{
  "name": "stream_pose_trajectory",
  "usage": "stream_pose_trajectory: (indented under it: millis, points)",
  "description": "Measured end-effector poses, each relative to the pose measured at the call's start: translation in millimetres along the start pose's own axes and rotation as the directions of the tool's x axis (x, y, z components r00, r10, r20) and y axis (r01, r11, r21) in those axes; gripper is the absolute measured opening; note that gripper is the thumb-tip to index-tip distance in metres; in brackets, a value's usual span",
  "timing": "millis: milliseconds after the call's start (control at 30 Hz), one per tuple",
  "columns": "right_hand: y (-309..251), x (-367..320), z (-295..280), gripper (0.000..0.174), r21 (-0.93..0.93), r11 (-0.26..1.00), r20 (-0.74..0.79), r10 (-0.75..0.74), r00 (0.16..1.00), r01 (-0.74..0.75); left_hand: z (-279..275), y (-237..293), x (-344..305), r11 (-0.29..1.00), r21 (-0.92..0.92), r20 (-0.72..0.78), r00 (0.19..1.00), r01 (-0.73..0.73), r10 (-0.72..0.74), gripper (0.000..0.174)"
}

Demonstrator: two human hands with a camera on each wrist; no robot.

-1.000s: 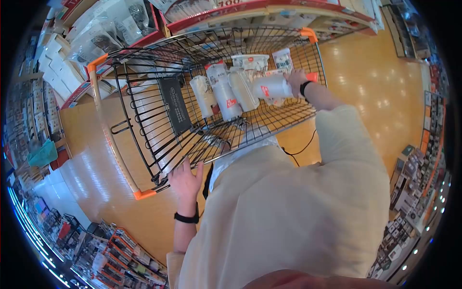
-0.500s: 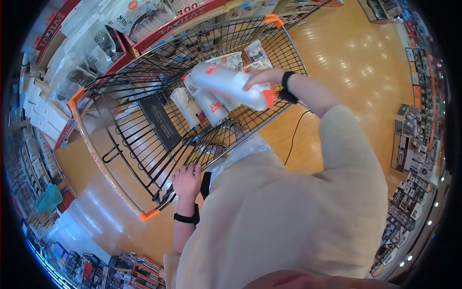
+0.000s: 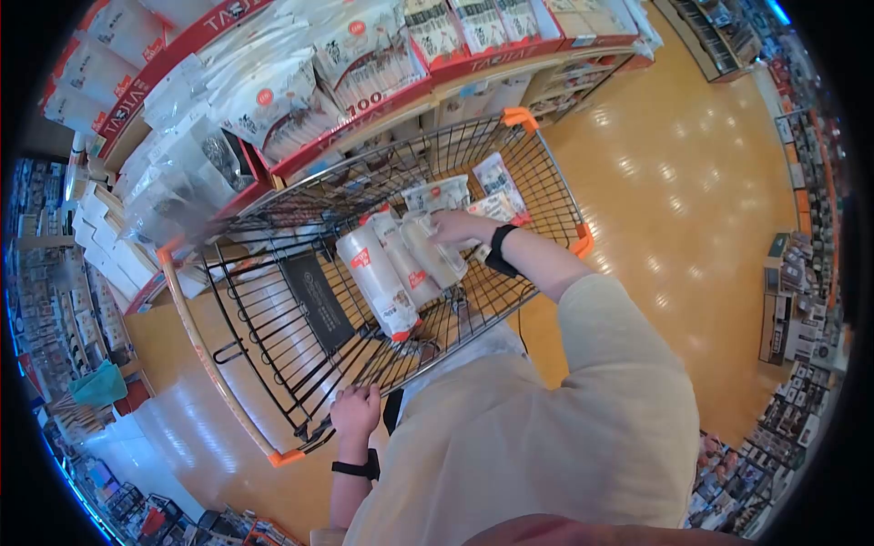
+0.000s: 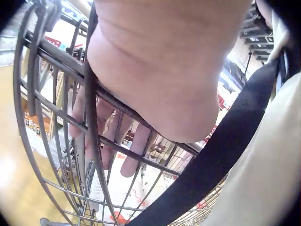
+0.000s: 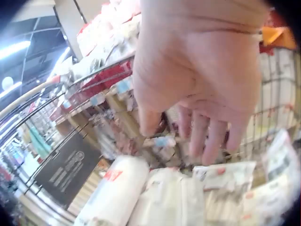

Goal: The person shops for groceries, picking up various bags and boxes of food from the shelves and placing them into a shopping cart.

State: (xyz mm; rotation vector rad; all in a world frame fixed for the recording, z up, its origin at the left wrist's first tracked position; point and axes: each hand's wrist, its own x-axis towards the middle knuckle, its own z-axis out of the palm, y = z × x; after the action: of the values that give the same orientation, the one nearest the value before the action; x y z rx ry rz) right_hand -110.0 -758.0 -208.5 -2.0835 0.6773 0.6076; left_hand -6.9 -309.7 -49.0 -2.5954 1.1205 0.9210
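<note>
My left hand [image 3: 355, 411] lies on the near rim of the wire cart; in the left wrist view the hand [image 4: 160, 70] hooks over it, fingers hanging behind the wires. The right hand [image 3: 458, 227] is over a pale clear-wrapped pack [image 3: 434, 253] in the basket; in the right wrist view the hand [image 5: 197, 80] has loose, spread fingers and holds nothing. Leftmost among the packs lies a long whitish roll with red ends [image 3: 375, 282], also seen in the right wrist view [image 5: 113, 188]. Beside it is another wrapped roll [image 3: 403, 262].
A black panel [image 3: 316, 302] stands at the basket's left, near the orange-cornered cart handle [image 3: 214, 364]. Flat printed packs [image 3: 501, 182] lie at the basket's right. Shelves of bagged goods [image 3: 273, 100] run along the cart's far side. Glossy floor [image 3: 646, 182] shows to the right.
The right hand lifted the long roll from the basket's right side, carried it left and let go of it, then moved back over the packs. The left fingers have gone from spread to bent over the rim.
</note>
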Motion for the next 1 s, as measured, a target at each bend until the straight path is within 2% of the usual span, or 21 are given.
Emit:
stream_pose_trajectory:
  millis: [33,67,100,133,200,267,333,400,467,533,633,700,733,833,867,967,1000]
  points:
    - [-0.5,-21.2,-34.6,0.067,0.093,0.991,-0.115,0.104,0.988,-0.093,1.1,-0.6,-0.4,1.000,0.005,0.001,1.000,0.009,-0.009,0.048]
    - [12.0,-23.3,-57.2,0.062,-0.012,0.979,-0.228,0.195,0.954,-0.203,2.6,-1.3,1.3,1.000,0.011,0.001,1.000,0.019,-0.019,0.048]
    - [22.4,-32.9,-81.1,0.060,0.045,0.986,-0.308,0.168,0.936,-0.162,5.1,-2.4,2.2,0.999,0.016,0.005,1.000,0.031,-0.031,0.048]
    - [23.0,-45.0,-105.2,0.058,0.018,0.993,-0.388,0.118,0.914,-0.121,8.8,-4.7,3.0,0.999,-0.004,-0.014,0.999,0.033,-0.033,0.048]
    - [35.4,-61.8,-140.9,0.046,0.183,0.978,-0.544,0.012,0.839,0.104,4.0,-0.5,4.2,0.999,0.007,0.010,0.999,0.042,-0.042,0.048]
    - [16.3,-85.5,-180.4,0.043,0.278,0.943,-0.624,0.031,0.781,0.185,1.2,0.3,2.8,0.999,0.022,0.026,0.999,0.047,-0.048,0.048]
    - [5.2,-85.5,-219.2,0.047,0.137,0.956,-0.732,-0.078,0.677,0.259,-0.5,1.1,-0.5,0.999,0.016,0.012,0.999,0.047,-0.047,0.048]
    - [-24.2,-87.4,-261.0,0.063,0.024,0.941,-0.794,-0.187,0.579,0.338,3.7,-1.1,-0.5,1.000,0.004,-0.049,0.998,0.031,-0.031,0.048]
    - [-75.6,-93.8,-300.3,0.069,-0.116,0.933,-0.807,-0.288,0.516,0.339,4.9,-0.5,0.3,0.999,0.005,-0.051,0.998,0.045,-0.045,0.048]
    - [-108.0,-67.6,-325.0,0.073,-0.247,0.870,-0.797,-0.432,0.421,0.426,6.8,-0.8,-1.0,0.999,0.009,-0.058,0.997,0.048,-0.047,0.048]
    - [-142.2,-1.8,-353.2,0.082,-0.415,0.855,-0.716,-0.517,0.469,0.310,4.6,-1.4,-3.1,0.999,0.031,-0.048,0.998,0.042,-0.041,0.048]
    - [-151.3,44.7,-357.6,0.091,-0.502,0.858,-0.717,-0.483,0.502,0.108,-1.9,3.2,-1.1,0.997,0.058,-0.008,0.998,0.055,-0.054,0.047]
    - [-162.2,57.9,-358.2,0.096,-0.538,0.843,-0.724,-0.466,0.509,0.005,-0.3,5.1,-0.7,0.992,0.099,-0.037,0.997,0.078,-0.074,0.046]
    - [-177.6,73.1,-349.7,0.106,-0.514,0.845,-0.685,-0.299,0.664,-0.149,-2.2,5.7,-2.6,0.993,0.084,-0.046,0.995,0.087,-0.083,0.047]
    - [-179.3,73.2,-344.1,0.108,-0.542,0.820,-0.687,-0.307,0.659,-0.182,-3.4,6.5,-3.4,0.993,0.072,-0.036,0.995,0.096,-0.094,0.049]
    - [-177.0,71.5,-342.1,0.111,-0.581,0.794,-0.614,-0.285,0.736,-0.178,2.7,5.9,-2.7,0.987,0.103,-0.048,0.992,0.125,-0.121,0.047]
    - [-183.0,71.9,-346.1,0.113,-0.557,0.804,-0.649,-0.266,0.712,-0.207,4.4,5.5,-1.1,0.987,0.095,-0.038,0.992,0.126,-0.123,0.047]
